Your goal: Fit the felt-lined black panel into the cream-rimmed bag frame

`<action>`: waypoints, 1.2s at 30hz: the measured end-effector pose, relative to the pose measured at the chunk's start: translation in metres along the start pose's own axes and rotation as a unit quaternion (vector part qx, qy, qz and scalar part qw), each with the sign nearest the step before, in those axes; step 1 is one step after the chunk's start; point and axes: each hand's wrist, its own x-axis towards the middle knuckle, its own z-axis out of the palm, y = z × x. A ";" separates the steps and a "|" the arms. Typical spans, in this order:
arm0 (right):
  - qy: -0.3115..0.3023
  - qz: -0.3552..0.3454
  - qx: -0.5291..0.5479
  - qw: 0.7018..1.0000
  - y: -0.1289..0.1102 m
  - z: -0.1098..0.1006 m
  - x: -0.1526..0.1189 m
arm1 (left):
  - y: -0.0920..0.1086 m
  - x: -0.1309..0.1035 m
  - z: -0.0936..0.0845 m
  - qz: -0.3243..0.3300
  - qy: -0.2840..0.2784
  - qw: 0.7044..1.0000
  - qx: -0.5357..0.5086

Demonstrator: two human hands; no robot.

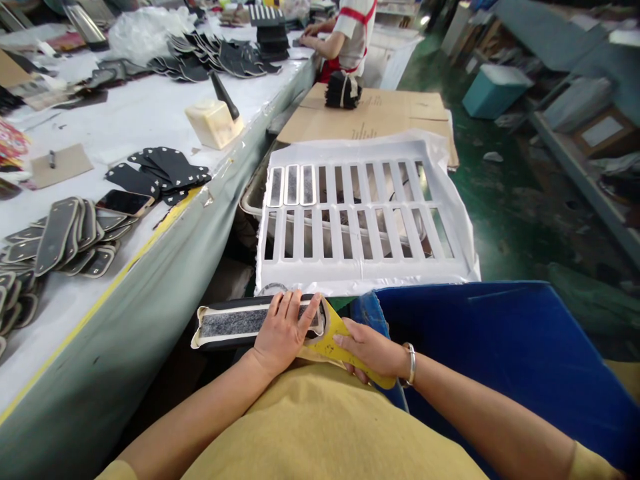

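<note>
In front of my body lies a long grey felt-like strip (233, 324) with white edging on a dark, narrow base. My left hand (285, 328) is over its right part, fingers curled across it towards the far edge; its thumb is hard to make out. My right hand (367, 348) is closed around a flat yellow tool (325, 339), whose wide end touches the strip's right end beside my left fingers. Just beyond is a white slotted frame (350, 208). Three grey strips with white borders (293, 185) sit side by side in its far left slots.
A blue bin (480, 347) stands at my right. The table (165, 127) on the left bears stacked dark pieces (65, 233), black cut pieces (167, 170), a phone (124, 202) and a glue container with a brush (213, 123). Behind the frame are cardboard (400, 110) and another person (345, 40).
</note>
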 end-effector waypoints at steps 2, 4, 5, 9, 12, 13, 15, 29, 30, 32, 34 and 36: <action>-0.002 0.007 -0.001 1.000 -0.002 0.000 0.000 | -0.001 0.000 0.001 0.001 -0.001 1.000 -0.014; -0.009 0.010 -0.006 1.000 -0.003 -0.001 0.000 | -0.002 0.000 0.001 -0.003 -0.004 1.000 -0.025; -0.012 0.012 -0.008 1.000 -0.003 -0.002 0.001 | -0.003 0.000 0.001 -0.005 -0.006 1.000 -0.029; -0.016 0.030 -0.009 0.999 -0.004 -0.004 0.003 | -0.004 0.002 0.001 -0.013 -0.014 0.999 -0.043; -0.020 0.044 -0.025 0.999 -0.006 -0.008 0.004 | -0.004 0.003 0.000 -0.014 -0.025 0.999 -0.043; -0.023 0.048 -0.032 0.998 -0.008 -0.010 0.005 | -0.003 0.004 0.000 -0.013 -0.028 0.999 -0.042; -0.036 0.058 -0.042 0.997 -0.012 -0.015 0.006 | -0.003 0.004 0.000 -0.013 -0.033 0.999 -0.038; -0.092 0.041 -0.018 0.995 -0.006 -0.025 0.014 | -0.002 0.005 -0.002 -0.018 -0.055 0.997 -0.050; -0.092 0.038 -0.013 0.995 -0.005 -0.024 0.015 | -0.002 0.004 -0.002 -0.018 -0.052 0.997 -0.050; -0.092 0.034 -0.007 0.995 -0.003 -0.024 0.016 | -0.003 0.003 -0.001 -0.014 -0.045 0.998 -0.050; -0.092 0.034 -0.001 0.995 -0.002 -0.024 0.017 | -0.004 0.002 -0.001 -0.010 -0.041 0.997 -0.057; -0.093 0.036 0.001 0.995 -0.001 -0.024 0.017 | -0.007 0.001 -0.002 0.001 -0.039 0.996 -0.080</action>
